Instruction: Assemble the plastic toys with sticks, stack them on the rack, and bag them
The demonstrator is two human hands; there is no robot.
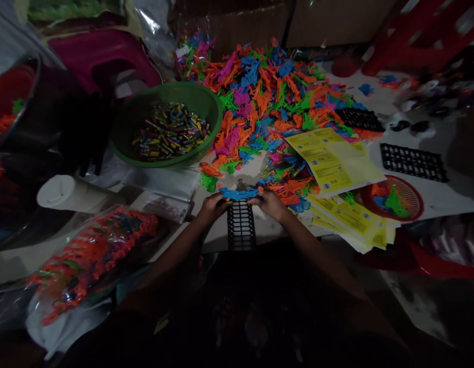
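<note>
Between my two hands is a blue plastic piece [240, 192], held level over the far end of a black slotted rack [242, 225]. My left hand [214, 207] has its fingers closed on the piece's left end. The right end is pinched by my right hand [271, 203]. An orange bit shows at each end of the blue piece; its exact kind is too dim to make out. The rack lies lengthwise at the table's near edge, and its slots look bare. Just beyond my hands begins a large heap of colourful small plastic toys [255, 102].
A green basin [217, 120] of small printed tubes stands left of the heap. Yellow printed sheets [336, 163] and a red basket [419, 204] lie to the right, with a black rack [413, 162] behind. At left are a white roll [70, 194] and a bagged bundle [94, 255].
</note>
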